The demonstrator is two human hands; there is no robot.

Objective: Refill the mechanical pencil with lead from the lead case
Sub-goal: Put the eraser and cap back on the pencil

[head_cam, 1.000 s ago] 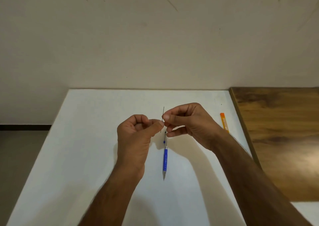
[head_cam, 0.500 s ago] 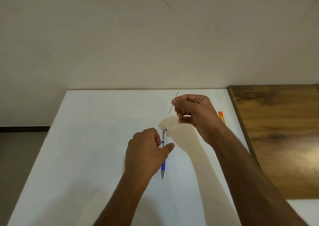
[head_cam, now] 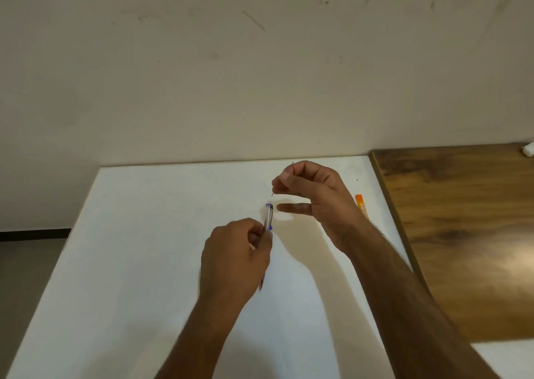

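Note:
My left hand (head_cam: pixel 234 251) grips the blue and silver mechanical pencil (head_cam: pixel 268 216) around its barrel, lifted off the white table (head_cam: pixel 138 234), its open top end pointing up and away. My right hand (head_cam: pixel 312 193) is just beyond it and pinches a thin dark lead (head_cam: pixel 273 194) between thumb and forefinger, tilted, its lower end a short way above the pencil's top. The orange lead case (head_cam: pixel 361 206) lies on the table to the right, partly hidden behind my right wrist.
A dark wooden tabletop (head_cam: pixel 462 228) adjoins the white table on the right, with a small white object (head_cam: pixel 528 148) at its far corner. A pale wall stands right behind the table's far edge.
My left hand went down to the pencil, closed on it and lifted it from the table. My right hand drew away to the right with the lead, then brought it down toward the pencil's top.

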